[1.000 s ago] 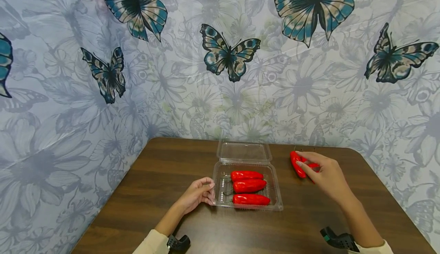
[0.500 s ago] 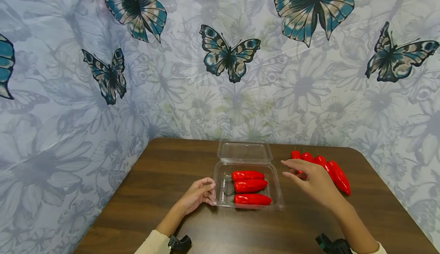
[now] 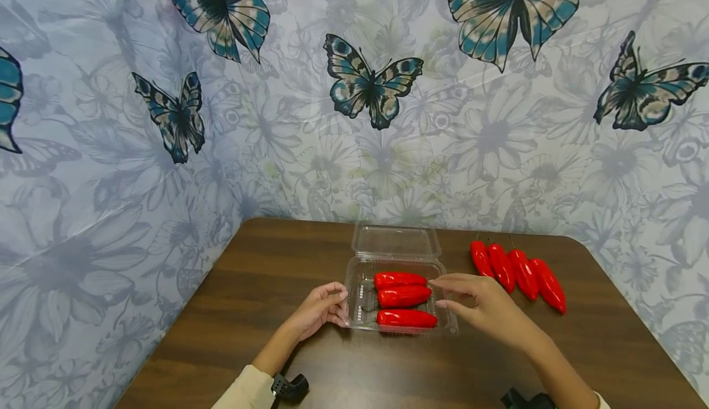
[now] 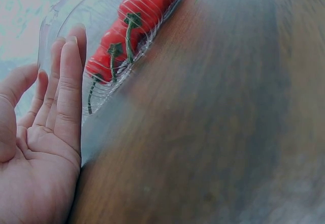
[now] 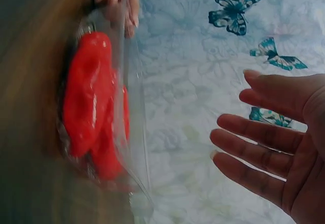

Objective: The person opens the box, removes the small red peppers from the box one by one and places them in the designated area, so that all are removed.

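Note:
A clear plastic clamshell container [image 3: 360, 324] stands on the table with its lid [image 3: 396, 241] tilted back. Inside lie three glossy red peppers: a rear one [image 3: 400, 280], a middle one [image 3: 404, 296] and a front one [image 3: 407, 318], stems pointing left. My left hand [image 3: 318, 309] holds the container's left rim between thumb and fingertips; its palm [image 4: 40, 168] faces the left wrist view. At the right rim is my right hand [image 3: 482, 304], fingers apart and holding nothing. In the right wrist view its fingers [image 5: 254, 132] are extended, apart from the peppers [image 5: 89, 97].
Several more red peppers [image 3: 523, 273] lie side by side on the brown wooden table [image 3: 266, 261], right of the container. Behind the table hangs a butterfly-patterned backdrop [image 3: 299, 169]. Black wrist straps [image 3: 290, 387] show near the sleeves.
My right hand has moved left from the loose peppers to the container's right rim, uncovering those peppers. The left hand stays at the left rim.

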A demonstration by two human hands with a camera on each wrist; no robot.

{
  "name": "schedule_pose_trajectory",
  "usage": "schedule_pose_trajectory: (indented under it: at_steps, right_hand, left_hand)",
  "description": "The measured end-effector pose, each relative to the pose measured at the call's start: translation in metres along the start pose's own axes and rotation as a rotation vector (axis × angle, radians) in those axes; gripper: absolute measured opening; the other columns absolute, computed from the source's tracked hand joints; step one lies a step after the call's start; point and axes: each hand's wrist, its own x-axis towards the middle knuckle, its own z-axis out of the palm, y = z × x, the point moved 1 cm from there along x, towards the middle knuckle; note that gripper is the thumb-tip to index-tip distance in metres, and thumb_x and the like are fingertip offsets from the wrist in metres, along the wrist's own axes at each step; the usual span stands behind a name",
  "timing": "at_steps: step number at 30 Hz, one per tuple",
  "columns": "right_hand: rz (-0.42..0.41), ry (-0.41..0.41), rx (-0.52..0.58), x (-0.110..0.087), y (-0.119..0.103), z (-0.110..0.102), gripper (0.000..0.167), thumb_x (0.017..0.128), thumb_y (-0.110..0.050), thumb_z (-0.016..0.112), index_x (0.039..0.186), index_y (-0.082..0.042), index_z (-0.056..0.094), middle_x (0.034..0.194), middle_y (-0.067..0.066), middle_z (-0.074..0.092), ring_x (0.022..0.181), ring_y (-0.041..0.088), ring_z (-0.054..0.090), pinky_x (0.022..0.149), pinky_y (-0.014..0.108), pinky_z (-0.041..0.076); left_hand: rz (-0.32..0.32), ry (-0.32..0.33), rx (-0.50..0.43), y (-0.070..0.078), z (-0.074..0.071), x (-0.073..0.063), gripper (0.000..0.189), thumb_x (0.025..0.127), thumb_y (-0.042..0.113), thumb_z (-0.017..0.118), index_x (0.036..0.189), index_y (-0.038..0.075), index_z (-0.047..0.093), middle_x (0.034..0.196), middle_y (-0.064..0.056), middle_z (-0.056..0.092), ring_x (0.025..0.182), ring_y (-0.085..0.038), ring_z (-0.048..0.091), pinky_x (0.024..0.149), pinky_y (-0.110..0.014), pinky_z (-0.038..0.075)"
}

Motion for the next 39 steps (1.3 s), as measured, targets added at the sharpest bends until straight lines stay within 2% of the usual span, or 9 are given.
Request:
schedule_pose_trajectory:
  at_steps: [6,10,14,20,26,31,39]
  right_hand:
    - [0.024,-0.078,0.059,0.004,0.000,0.008,0.034,0.091,-0.026,0.078,0.124,-0.021,0.072,0.122,-0.006,0.071,0.110,0.014,0.068,0.084,0.033,0.060]
    - [0.026,-0.119,0.076,0.007,0.001,0.014,0.034,0.093,-0.028,0.076,0.125,-0.017,0.072,0.123,-0.004,0.071,0.111,0.018,0.068,0.082,0.035,0.061]
    - [0.001,-0.147,0.086,0.009,0.004,0.019,0.035,0.095,-0.029,0.074,0.126,-0.012,0.072,0.123,-0.002,0.071,0.110,0.020,0.068,0.079,0.033,0.060]
    - [-0.027,-0.169,0.065,0.013,0.011,0.027,0.032,0.096,-0.032,0.072,0.124,-0.017,0.073,0.121,-0.003,0.071,0.108,0.016,0.068,0.081,0.030,0.059]
    - [-0.016,-0.210,0.067,0.017,0.019,0.033,0.031,0.093,-0.026,0.076,0.122,-0.016,0.074,0.122,-0.001,0.071,0.112,0.020,0.067,0.085,0.037,0.060]
    - [0.007,-0.258,0.092,0.019,0.026,0.038,0.033,0.093,-0.028,0.075,0.122,-0.013,0.074,0.123,0.000,0.071,0.115,0.022,0.066,0.087,0.045,0.059]
    - [0.005,-0.288,0.114,0.023,0.033,0.045,0.033,0.092,-0.024,0.077,0.121,-0.009,0.074,0.122,0.000,0.071,0.114,0.022,0.066,0.083,0.043,0.060]
  left_hand:
    - [-0.003,0.005,0.005,0.003,-0.001,0.000,0.011,0.108,0.011,0.048,0.112,0.004,0.055,0.080,-0.002,0.067,0.066,-0.014,0.069,0.065,-0.032,0.062]
    - [-0.015,0.011,-0.003,0.003,0.000,-0.001,0.011,0.108,0.012,0.047,0.112,0.005,0.055,0.079,-0.002,0.067,0.066,-0.014,0.069,0.065,-0.032,0.062]
    - [-0.024,0.021,-0.010,0.001,0.000,-0.001,0.012,0.108,0.011,0.047,0.113,0.002,0.054,0.078,-0.002,0.067,0.065,-0.015,0.069,0.064,-0.031,0.062]
    - [-0.017,0.017,-0.014,-0.001,0.000,-0.001,0.010,0.108,0.009,0.046,0.112,0.005,0.055,0.078,-0.001,0.067,0.066,-0.014,0.069,0.065,-0.031,0.062]
    - [-0.006,0.004,-0.009,0.000,0.000,-0.001,0.009,0.108,0.009,0.046,0.111,0.007,0.055,0.079,-0.001,0.067,0.067,-0.013,0.070,0.066,-0.032,0.062]
    - [-0.009,0.008,-0.010,0.000,0.000,-0.001,0.010,0.108,0.009,0.046,0.111,0.007,0.055,0.079,-0.001,0.067,0.066,-0.013,0.070,0.065,-0.032,0.062]
    - [-0.010,0.013,-0.009,-0.001,0.000,0.000,0.009,0.108,0.010,0.047,0.110,0.007,0.055,0.078,-0.001,0.067,0.066,-0.013,0.069,0.065,-0.032,0.062]
